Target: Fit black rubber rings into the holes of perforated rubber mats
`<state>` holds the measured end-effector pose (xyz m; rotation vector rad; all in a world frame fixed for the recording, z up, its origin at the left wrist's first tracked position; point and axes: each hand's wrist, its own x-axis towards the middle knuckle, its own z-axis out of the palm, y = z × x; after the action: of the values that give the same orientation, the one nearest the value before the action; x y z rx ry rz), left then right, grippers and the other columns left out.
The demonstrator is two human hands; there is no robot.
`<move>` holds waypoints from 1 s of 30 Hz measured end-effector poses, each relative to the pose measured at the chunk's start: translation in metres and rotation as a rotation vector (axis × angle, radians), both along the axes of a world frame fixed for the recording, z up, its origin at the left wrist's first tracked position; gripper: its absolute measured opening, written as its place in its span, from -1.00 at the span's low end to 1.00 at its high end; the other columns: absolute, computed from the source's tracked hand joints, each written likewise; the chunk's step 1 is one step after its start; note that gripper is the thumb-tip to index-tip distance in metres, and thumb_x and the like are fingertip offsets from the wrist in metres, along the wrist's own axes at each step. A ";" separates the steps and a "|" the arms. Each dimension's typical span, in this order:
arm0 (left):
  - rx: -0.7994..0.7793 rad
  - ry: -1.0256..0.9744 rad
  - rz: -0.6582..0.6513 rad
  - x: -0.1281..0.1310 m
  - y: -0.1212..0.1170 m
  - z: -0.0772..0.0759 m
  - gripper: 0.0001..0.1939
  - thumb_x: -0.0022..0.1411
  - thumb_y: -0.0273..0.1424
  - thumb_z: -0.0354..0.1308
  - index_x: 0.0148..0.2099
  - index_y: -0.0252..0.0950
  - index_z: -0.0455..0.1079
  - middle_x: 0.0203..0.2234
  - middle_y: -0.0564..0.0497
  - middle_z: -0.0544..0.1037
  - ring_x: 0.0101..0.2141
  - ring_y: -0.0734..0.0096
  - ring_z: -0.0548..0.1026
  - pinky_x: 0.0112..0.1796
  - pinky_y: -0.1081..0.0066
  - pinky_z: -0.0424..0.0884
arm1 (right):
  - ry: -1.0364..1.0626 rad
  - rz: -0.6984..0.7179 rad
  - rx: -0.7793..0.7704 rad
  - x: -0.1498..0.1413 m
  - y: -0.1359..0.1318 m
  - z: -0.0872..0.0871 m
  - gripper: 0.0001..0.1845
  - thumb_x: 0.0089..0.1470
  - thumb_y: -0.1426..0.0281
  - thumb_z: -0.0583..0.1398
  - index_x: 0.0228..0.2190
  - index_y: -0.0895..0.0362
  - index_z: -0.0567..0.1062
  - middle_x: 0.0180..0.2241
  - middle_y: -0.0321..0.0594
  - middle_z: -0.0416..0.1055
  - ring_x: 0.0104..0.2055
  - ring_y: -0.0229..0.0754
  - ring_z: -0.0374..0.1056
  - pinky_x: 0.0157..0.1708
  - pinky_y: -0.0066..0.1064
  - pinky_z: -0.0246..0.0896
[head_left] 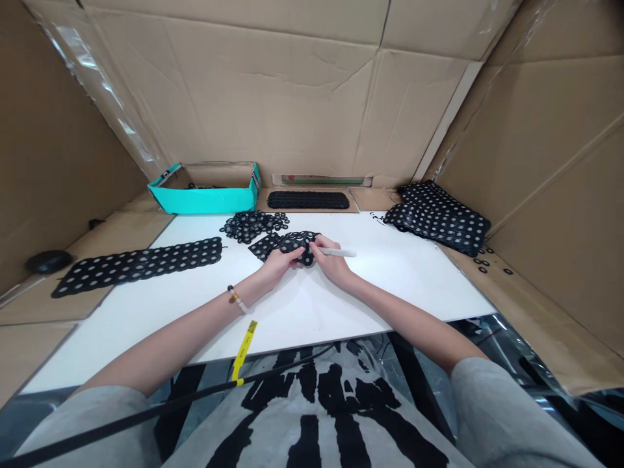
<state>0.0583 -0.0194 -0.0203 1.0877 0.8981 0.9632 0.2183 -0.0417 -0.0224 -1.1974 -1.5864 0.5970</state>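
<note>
Nearest me, my grey and black patterned shirt (316, 416) shows below, and a black cable (195, 395) with a yellow tag (244, 348) crosses in front of it. Beyond is the smooth white surface (390, 292), my forearms reaching over it from both sides, a beaded bracelet (237, 299) on my left wrist. About mid-surface, my left fingers (294, 253) pinch the near side of a floppy black sheet with rows of round pale dots (288, 243), the thumb lying on top. My right fingers (322, 242) are closed round a slim, pale, pen-like tool (342, 252) at the right edge of the sheet; whether its tip touches, I can't tell. So the sheet lies between my two hands, mostly just beyond the left thumb. To the left stretches a long black dotted strip (146, 265), and just beyond the sheet sits a heap of small black rings (251, 225). Far right, more black dotted sheets (441, 218) lie piled, with loose black rings (482, 263) nearby on cardboard. Farthest off stand an open turquoise box (207, 200), left, and a dark textured slab (308, 200), before the brown cardboard wall (273, 97).
</note>
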 end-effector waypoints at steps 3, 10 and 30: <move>-0.013 0.015 -0.038 -0.001 0.002 0.001 -0.70 -0.12 -0.27 0.44 -0.36 -0.36 0.54 -0.46 -0.02 0.55 -0.49 0.46 0.36 -0.39 0.38 0.28 | 0.004 0.000 0.000 0.003 0.005 -0.002 -0.67 0.13 0.20 0.07 -0.58 0.08 0.18 -0.61 -0.37 0.14 -0.51 -0.26 0.06 -0.50 -0.40 -0.08; -0.086 -0.058 0.023 0.001 0.003 0.004 -0.68 -0.07 -0.25 0.42 -0.32 -0.37 0.53 -0.40 -0.06 0.58 -0.47 0.45 0.41 -0.44 0.42 0.27 | 0.467 0.110 -0.251 0.006 0.015 -0.008 -0.59 -0.06 0.04 0.21 -0.59 0.08 0.24 -0.57 -0.36 0.24 -0.48 -0.26 0.20 -0.40 -0.40 0.22; 0.020 0.166 -0.134 -0.008 0.017 -0.013 -0.63 -0.07 -0.14 0.39 -0.49 -0.34 0.43 -0.63 0.01 0.42 -0.58 0.45 0.33 -0.48 0.39 0.23 | 0.271 0.043 -0.254 0.010 0.012 -0.008 -0.69 -0.05 0.20 0.18 -0.63 0.10 0.25 -0.65 -0.42 0.19 -0.54 -0.31 0.09 -0.51 -0.47 -0.02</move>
<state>0.0501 -0.0020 -0.0335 1.2433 0.9386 0.7808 0.2279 -0.0299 -0.0299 -1.2115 -1.3372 0.9694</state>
